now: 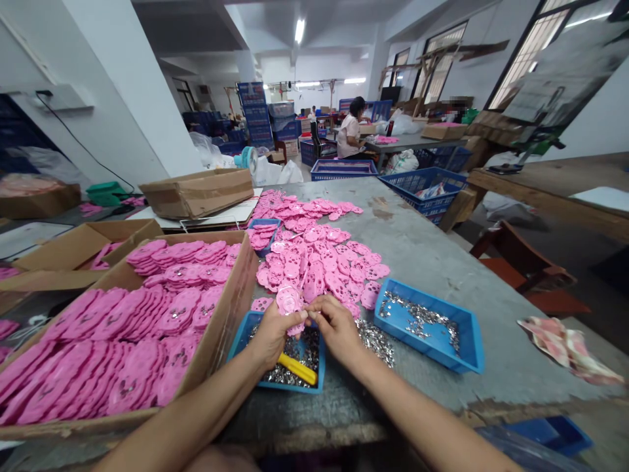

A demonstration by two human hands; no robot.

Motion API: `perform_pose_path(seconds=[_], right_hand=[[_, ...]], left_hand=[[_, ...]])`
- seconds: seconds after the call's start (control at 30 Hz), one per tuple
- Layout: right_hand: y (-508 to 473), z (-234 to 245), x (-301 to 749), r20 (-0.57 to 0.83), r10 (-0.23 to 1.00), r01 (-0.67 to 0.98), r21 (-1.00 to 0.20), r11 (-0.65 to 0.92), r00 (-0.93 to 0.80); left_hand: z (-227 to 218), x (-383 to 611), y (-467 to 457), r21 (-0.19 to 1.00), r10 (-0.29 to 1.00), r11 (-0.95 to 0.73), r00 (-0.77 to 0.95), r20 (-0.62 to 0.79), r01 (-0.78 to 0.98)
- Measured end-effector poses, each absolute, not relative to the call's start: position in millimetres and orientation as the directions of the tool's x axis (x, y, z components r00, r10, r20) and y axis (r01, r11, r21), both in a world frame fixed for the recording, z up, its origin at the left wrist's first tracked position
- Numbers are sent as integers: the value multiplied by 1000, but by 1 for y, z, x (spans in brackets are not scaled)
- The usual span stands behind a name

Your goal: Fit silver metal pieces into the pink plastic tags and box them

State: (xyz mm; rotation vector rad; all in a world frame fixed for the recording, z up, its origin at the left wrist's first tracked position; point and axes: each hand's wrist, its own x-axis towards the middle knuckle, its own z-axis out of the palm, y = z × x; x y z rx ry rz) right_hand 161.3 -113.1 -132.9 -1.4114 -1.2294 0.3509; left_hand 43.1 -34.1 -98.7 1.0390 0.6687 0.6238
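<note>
Between thumb and fingers, my left hand [275,330] grips a pink plastic piece [289,299] with a rose-like relief, held upright. My right hand [335,326] meets it at the piece's lower right edge, thumb and forefinger pinched together; whatever lies between those fingertips is too small to make out. Under both hands is a blue tray [314,383] full of small shiny metal parts, with a yellow handle [297,368] lying across it. More loose metal parts [376,342] are heaped on the table just right of my right hand. Beyond my hands spreads a pile of similar pink pieces [319,255].
A cardboard box [249,275] packed with rows of pink pieces stands close on the left. Another blue tray [472,337] of metal parts sits to the right. Crumpled cloth [570,347] lies near the table's right edge. A person [350,131] sits at a farther table.
</note>
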Motion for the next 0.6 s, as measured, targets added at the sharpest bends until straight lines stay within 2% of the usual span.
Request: perform_pose_path(seconds=[0.13, 0.37, 0.6], right_hand=[[-110, -138, 155, 422, 787, 373, -889, 264, 450], [-107, -137, 154, 311, 804, 165, -950, 264, 506], [-110, -132, 150, 359, 794, 224, -933, 283, 491]], left_hand=[[-100, 43, -32, 931, 778, 321, 609, -154, -175], [-97, 45, -32, 937, 799, 307, 581, -157, -170], [-97, 45, -34, 939, 810, 294, 569, -145, -179]])
